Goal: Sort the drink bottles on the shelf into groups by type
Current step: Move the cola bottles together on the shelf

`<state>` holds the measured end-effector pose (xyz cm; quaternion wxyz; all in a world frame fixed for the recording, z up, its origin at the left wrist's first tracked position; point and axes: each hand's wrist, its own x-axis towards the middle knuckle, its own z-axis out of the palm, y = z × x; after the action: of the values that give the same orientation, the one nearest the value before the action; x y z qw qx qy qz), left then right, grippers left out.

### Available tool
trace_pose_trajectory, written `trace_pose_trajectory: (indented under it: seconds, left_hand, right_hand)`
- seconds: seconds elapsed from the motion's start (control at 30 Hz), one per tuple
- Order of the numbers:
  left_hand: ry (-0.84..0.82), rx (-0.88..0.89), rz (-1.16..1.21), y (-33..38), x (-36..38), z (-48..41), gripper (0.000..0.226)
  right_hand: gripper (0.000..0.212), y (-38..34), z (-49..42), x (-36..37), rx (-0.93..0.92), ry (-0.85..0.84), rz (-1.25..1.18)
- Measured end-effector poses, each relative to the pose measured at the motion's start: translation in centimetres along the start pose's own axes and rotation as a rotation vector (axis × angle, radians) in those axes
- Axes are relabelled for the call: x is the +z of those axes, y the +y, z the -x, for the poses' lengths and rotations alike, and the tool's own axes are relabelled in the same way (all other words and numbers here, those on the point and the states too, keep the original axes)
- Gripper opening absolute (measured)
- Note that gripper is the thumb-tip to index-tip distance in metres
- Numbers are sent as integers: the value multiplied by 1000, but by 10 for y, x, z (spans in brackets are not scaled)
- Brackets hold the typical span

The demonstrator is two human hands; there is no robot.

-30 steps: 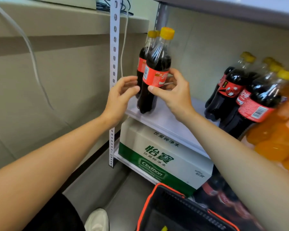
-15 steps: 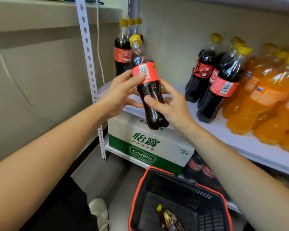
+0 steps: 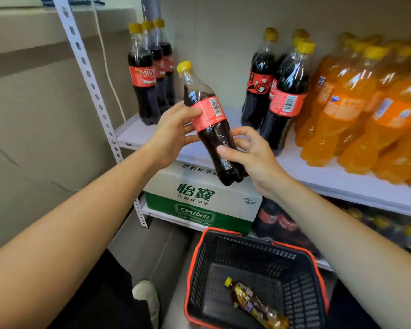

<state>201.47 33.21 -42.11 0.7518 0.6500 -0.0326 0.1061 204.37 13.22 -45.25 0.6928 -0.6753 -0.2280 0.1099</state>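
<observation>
Dark plastic cola bottle with red label and yellow cap is tilted between your hands, near the white shelf. Your left hand grips the label, your right hand grips lower down. Three colas stand far left, three more colas mid-shelf. The black plastic basket with orange rim holds one amber drink bottle.
</observation>
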Motion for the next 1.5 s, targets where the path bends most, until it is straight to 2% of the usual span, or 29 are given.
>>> trace_pose_trajectory:
  seconds: [0.1,0.2,0.27,0.37,0.47,0.67,0.73,0.87,1.03,1.13,1.3,1.43,1.5]
  left_hand:
    - [87,8,-18,-6,10,1,46]
    - [154,25,-62,-13,16,3,58]
    - [140,39,-89,-17,20,3,61]
    - [76,34,-143,-22,25,3,55]
    - [-44,12,-184,-22,24,1,42]
    - [-66,-18,-16,-26,16,-1,46]
    - [-22,-10,-42,-27,17,1,53]
    - [28,11,-100,-29,19,3,64]
    - [-84,-29,-122,-25,19,3,37]
    - [-129,-45,-48,-21,14,1,39]
    - [-91,-26,-108,-20,12,4,43]
    - [-62,2,-178,-20,18,10,59]
    - [-98,3,-201,-18,19,10,49]
  right_hand:
    - [32,3,5,-9,21,-44,22]
    - [41,5,10,-15,14,-18,209]
    - [44,9,14,-16,9,18,245]
    - [37,15,19,-19,13,65,184]
    - [38,21,21,-27,56,42,77]
    - [29,29,19,-32,121,6,-125]
    - [29,28,20,-32,126,-34,-113]
    - [48,28,24,-24,103,-17,21]
    - [40,29,29,-20,162,-4,9]
    - [36,30,30,-20,192,-49,-47]
    - [40,25,34,-16,194,-144,-86]
    - [54,24,36,-4,174,-35,-65]
    - [57,25,37,-3,177,-7,-84]
